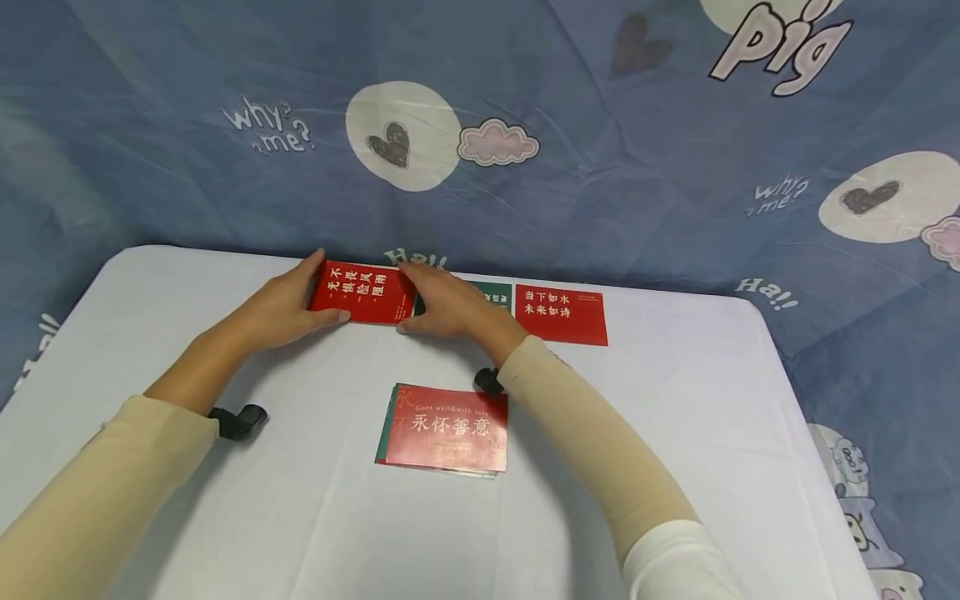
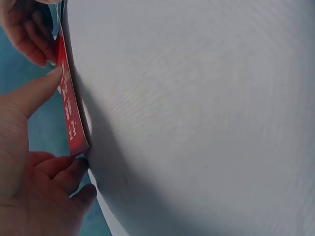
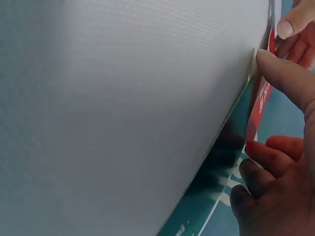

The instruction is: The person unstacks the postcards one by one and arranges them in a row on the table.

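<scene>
A red card (image 1: 360, 293) with white characters is at the table's back edge, held between the two hands. My left hand (image 1: 281, 307) grips its left side, thumb at the near edge and fingers at the left end. My right hand (image 1: 453, 300) holds its right side the same way, thumb near and fingers far. In the left wrist view the red card (image 2: 71, 113) looks slightly tilted off the cloth. A green card (image 1: 495, 293) lies partly hidden under the right hand, and another red card (image 1: 561, 315) is beside it on the right.
A stack of cards (image 1: 450, 433), a red one on top and green showing at its left edge, lies mid-table in front of the hands. White cloth (image 1: 675, 467) covers the table. Behind it hangs a blue printed cloth (image 1: 570, 167).
</scene>
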Demonstrator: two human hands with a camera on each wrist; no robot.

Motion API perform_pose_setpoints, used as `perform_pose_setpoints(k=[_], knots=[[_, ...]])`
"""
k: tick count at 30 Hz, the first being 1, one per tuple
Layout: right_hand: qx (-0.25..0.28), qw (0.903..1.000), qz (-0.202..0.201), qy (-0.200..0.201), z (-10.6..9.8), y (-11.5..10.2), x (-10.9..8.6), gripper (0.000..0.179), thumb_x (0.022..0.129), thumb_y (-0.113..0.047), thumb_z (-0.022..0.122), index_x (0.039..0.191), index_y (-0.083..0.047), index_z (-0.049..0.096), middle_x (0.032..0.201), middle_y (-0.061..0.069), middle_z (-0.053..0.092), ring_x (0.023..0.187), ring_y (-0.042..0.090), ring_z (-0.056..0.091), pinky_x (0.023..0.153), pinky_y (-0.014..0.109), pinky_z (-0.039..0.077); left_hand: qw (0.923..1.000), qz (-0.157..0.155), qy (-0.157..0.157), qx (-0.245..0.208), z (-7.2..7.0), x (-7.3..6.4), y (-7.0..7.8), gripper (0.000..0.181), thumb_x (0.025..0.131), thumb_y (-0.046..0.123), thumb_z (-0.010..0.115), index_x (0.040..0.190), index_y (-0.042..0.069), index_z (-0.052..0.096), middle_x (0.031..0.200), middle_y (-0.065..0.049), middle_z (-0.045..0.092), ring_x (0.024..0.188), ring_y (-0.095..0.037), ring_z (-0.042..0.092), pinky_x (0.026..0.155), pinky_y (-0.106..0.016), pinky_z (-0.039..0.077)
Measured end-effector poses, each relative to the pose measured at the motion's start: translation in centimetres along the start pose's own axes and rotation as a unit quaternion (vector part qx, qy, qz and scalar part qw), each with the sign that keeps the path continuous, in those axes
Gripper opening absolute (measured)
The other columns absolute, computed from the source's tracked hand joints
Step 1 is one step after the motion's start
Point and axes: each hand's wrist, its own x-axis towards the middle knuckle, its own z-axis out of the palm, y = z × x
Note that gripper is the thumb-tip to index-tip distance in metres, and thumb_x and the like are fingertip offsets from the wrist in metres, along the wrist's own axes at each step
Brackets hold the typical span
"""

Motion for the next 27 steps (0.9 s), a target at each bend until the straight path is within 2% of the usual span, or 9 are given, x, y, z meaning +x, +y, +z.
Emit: perform_pose_setpoints(k=[8, 15, 21, 27], knots=[[0.014, 0.9999, 0.001, 0.005, 0.4, 0.1, 0.1, 0.095, 0.093, -0.041, 0.078, 0.166, -0.011, 0.026, 0.169, 0.009, 0.032, 0.156, 0.024, 0.027, 0.125, 0.040, 0.027, 0.9998, -0.019, 0.001, 0.004, 0.0, 0.2, 0.2, 0.113, 0.093, 0.027, 0.080, 0.164, -0.005, -0.001, 0.162, -0.036, 0.024, 0.141, -0.055, 0.033, 0.109, -0.072, 0.037], [-0.004, 1.0000, -0.003, 0.002, 0.3, 0.1, 0.0, 0.094, 0.094, -0.041, 0.077, 0.166, -0.009, 0.026, 0.169, 0.008, 0.032, 0.157, 0.021, 0.024, 0.128, 0.036, 0.013, 0.9998, -0.017, -0.012, 0.003, -0.2, 0.2, 0.7, 0.113, 0.090, 0.025, 0.082, 0.163, -0.008, 0.004, 0.160, -0.037, 0.027, 0.139, -0.055, 0.036, 0.109, -0.072, 0.038], [-0.018, 0.9998, -0.004, 0.004, 0.0, 0.2, 0.1, 0.094, 0.094, -0.042, 0.076, 0.166, -0.008, 0.026, 0.169, 0.008, 0.032, 0.157, 0.021, 0.023, 0.129, 0.038, 0.010, 0.9997, -0.014, -0.006, 0.017, -0.4, 0.4, 1.1, 0.114, 0.089, 0.025, 0.083, 0.163, -0.009, 0.004, 0.159, -0.037, 0.028, 0.138, -0.055, 0.036, 0.109, -0.072, 0.038], [-0.034, 0.9994, -0.004, -0.008, 0.2, 0.0, -0.2, 0.096, 0.094, -0.047, 0.075, 0.166, -0.008, 0.025, 0.170, 0.008, 0.030, 0.158, 0.021, 0.022, 0.129, 0.039, 0.009, 0.9995, -0.021, -0.008, 0.023, -0.1, 0.0, 0.6, 0.118, 0.087, 0.028, 0.085, 0.162, -0.010, 0.002, 0.159, -0.038, 0.027, 0.139, -0.056, 0.035, 0.108, -0.072, 0.039]])
